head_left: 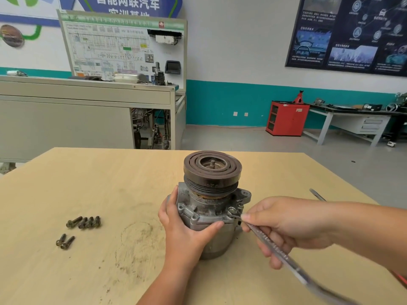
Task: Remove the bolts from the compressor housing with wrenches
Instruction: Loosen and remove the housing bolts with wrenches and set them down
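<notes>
The rough grey metal compressor [209, 208] is held by the left grip [182, 227], a flat shiny wrench [271, 243] by the right grip [286, 223].

The wrench [275, 245] is motion-blurred, its handle runs off the bottom edge, and its head at the bolt [231, 209] is too small to tell how it sits. The left hand [185, 225] hides the left and front of the housing [207, 208], and the right arm [363, 227] covers all but the tip of a 2nd tool [317, 194]. The poster [352, 34] text is too blurred to read.
</notes>
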Demonstrator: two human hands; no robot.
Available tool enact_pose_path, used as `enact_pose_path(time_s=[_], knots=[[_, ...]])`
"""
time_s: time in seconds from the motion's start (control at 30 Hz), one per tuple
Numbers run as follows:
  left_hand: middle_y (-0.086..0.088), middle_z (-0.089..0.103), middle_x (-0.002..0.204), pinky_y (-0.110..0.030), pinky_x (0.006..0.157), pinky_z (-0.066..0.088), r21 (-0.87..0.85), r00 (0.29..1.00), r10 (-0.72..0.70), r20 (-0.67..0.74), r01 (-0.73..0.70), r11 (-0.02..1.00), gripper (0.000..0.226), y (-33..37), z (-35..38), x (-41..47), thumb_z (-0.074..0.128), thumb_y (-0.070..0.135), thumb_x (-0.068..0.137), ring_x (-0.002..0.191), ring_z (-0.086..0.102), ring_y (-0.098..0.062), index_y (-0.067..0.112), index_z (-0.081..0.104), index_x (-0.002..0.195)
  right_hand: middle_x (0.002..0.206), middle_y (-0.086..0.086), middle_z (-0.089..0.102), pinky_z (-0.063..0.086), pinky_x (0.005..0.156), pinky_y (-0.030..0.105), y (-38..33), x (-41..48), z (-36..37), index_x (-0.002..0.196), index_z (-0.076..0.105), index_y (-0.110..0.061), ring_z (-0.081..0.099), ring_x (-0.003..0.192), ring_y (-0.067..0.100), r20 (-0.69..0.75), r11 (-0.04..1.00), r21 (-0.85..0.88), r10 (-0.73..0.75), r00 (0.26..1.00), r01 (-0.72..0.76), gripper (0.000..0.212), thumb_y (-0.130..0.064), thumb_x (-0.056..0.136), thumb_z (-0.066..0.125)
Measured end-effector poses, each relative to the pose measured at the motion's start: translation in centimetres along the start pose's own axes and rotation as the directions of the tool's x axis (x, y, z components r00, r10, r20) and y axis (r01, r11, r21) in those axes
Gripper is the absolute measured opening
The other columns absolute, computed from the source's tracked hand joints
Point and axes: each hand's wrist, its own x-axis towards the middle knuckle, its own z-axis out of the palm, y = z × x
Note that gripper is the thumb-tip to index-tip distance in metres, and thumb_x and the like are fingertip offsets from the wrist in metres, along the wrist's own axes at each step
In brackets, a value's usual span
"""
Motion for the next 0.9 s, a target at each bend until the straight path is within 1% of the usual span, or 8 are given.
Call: enact_pose_path(time_s=[0.07,0.13,0.23,0.3,0.37,0.5,0.67,0.9], knots=[[0.005,0.026,0.141,0.003,0.089,0.027,-0.008,1.000,-0.003,0.006,0.003,1.000,0.109,-0.1,0.0,-0.1,0.090,0.056,0.037,0.114,0.030,0.025,0.057,0.026,0.126,0.047,-0.006,0.057,0.047,0.049,0.017,-0.8,-0.3,-2.0,0.085,0.051,-0.017,0.058,0.041,0.009,-0.035,0.940,-0.341,0.018,0.999,-0.029,0.030,-0.036,0.102,0.035],[0.008,0.033,0.144,-0.017,0.104,0.034,-0.014,1.000,-0.006,0.000,0.006,1.000,0.111,-0.2,-0.1,-0.2,0.087,0.056,0.036,0.129,0.034,0.008,0.055,0.026,0.129,0.058,-0.008,0.058,0.045,0.058,0.017,-1.7,0.0,-3.6,0.082,0.055,-0.022,0.056,0.052,0.006,-0.132,0.702,-0.710,-0.054,0.990,-0.056,0.031,-0.044,0.098,0.039],[0.012,0.040,0.142,-0.024,0.103,0.040,-0.036,1.000,-0.021,0.008,0.021,0.999,0.109,-0.3,0.0,-0.2,0.081,0.058,0.036,0.129,0.042,-0.003,0.056,0.026,0.130,0.088,-0.005,0.060,0.046,0.075,0.031,-2.2,1.0,-5.1,0.093,0.060,-0.033,0.053,0.078,0.010,-0.190,0.443,-0.895,-0.287,0.939,-0.046,0.023,-0.050,0.093,0.045],[0.020,0.043,0.137,-0.006,0.091,0.038,-0.065,1.000,-0.021,0.010,0.022,0.998,0.106,-0.3,-0.1,-0.1,0.081,0.058,0.036,0.122,0.044,0.009,0.059,0.027,0.127,0.086,-0.008,0.060,0.045,0.073,0.030,-2.2,0.8,-6.0,0.089,0.059,-0.037,0.053,0.077,0.007,-0.172,0.490,-0.872,-0.254,0.952,-0.026,0.016,-0.048,0.093,0.048],[0.027,0.044,0.132,0.002,0.083,0.037,-0.092,1.000,-0.021,0.016,0.023,0.995,0.106,-0.3,-0.1,-0.1,0.082,0.057,0.035,0.114,0.044,0.020,0.059,0.028,0.126,0.076,-0.012,0.061,0.045,0.066,0.021,-1.7,0.0,-6.5,0.084,0.059,-0.033,0.058,0.068,0.000,-0.147,0.673,-0.739,-0.112,0.983,-0.034,0.018,-0.040,0.096,0.047],[0.027,0.042,0.133,0.002,0.085,0.038,-0.103,0.999,-0.020,0.035,0.024,0.994,0.110,-0.3,-0.2,0.0,0.084,0.055,0.034,0.115,0.043,0.020,0.057,0.026,0.128,0.069,0.001,0.068,0.054,0.061,0.023,0.7,-0.5,-4.0,0.087,0.052,-0.012,0.069,0.061,0.015,-0.011,0.980,-0.191,-0.063,0.998,0.060,0.025,-0.024,0.102,0.036],[0.023,0.046,0.134,-0.004,0.089,0.041,-0.116,0.998,0.005,0.061,0.002,0.993,0.114,-0.6,-0.4,0.0,0.087,0.051,0.035,0.118,0.048,0.012,0.055,0.026,0.131,0.057,0.003,0.065,0.050,0.046,0.020,1.3,-0.1,-0.1,0.087,0.051,-0.010,0.064,0.047,0.015,-0.029,0.980,0.157,-0.116,0.993,0.119,0.025,-0.025,0.101,0.037],[0.039,0.047,0.124,-0.002,0.086,0.040,-0.125,0.998,0.032,0.051,-0.026,0.992,0.109,-0.8,-0.3,0.0,0.088,0.052,0.037,0.117,0.048,0.013,0.062,0.027,0.128,0.050,0.000,0.061,0.048,0.042,0.019,0.4,0.1,0.1,0.086,0.050,-0.012,0.060,0.040,0.011,0.006,0.995,0.088,-0.046,0.999,0.046,0.028,-0.029,0.102,0.035]])
